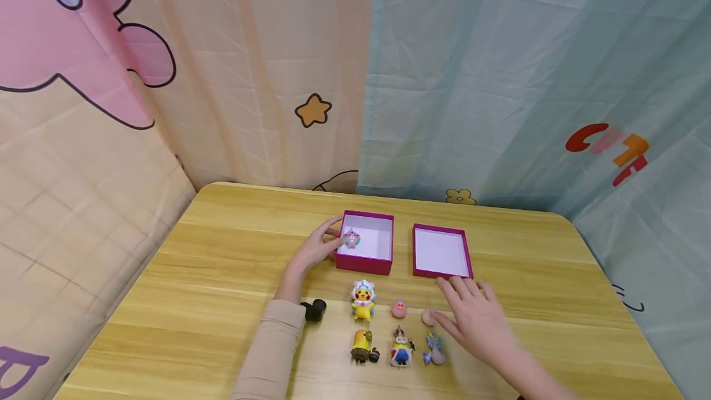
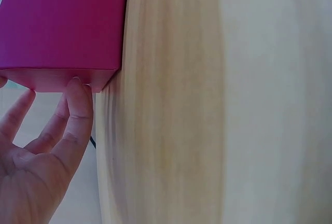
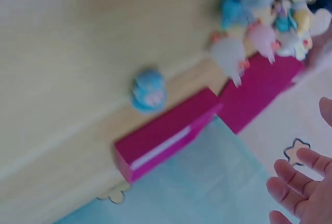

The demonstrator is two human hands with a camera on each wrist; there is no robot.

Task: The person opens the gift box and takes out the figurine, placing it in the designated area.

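Note:
My left hand (image 1: 315,247) is at the left wall of the magenta box (image 1: 363,264), its fingertips (image 2: 78,92) touching the outside. Inside the white-lined box, a pink figurine (image 1: 352,239) stands near the left wall. My right hand (image 1: 479,318) hovers with fingers spread, holding nothing, in front of the box lid (image 1: 442,253). Its thumb side overlaps a small white duck (image 1: 428,317). Beside that sits a pink duck (image 1: 399,309). In the right wrist view, a blue figurine (image 3: 149,90) stands by the lid; the hand hides it in the head view.
A yellow figurine with a white hood (image 1: 363,301) stands in front of the box. Nearer lie a yellow-brown figurine (image 1: 361,345), a crowned figurine (image 1: 401,348) and a grey-blue figurine (image 1: 436,348). Printed curtains (image 1: 266,79) hang behind the wooden table (image 1: 183,301).

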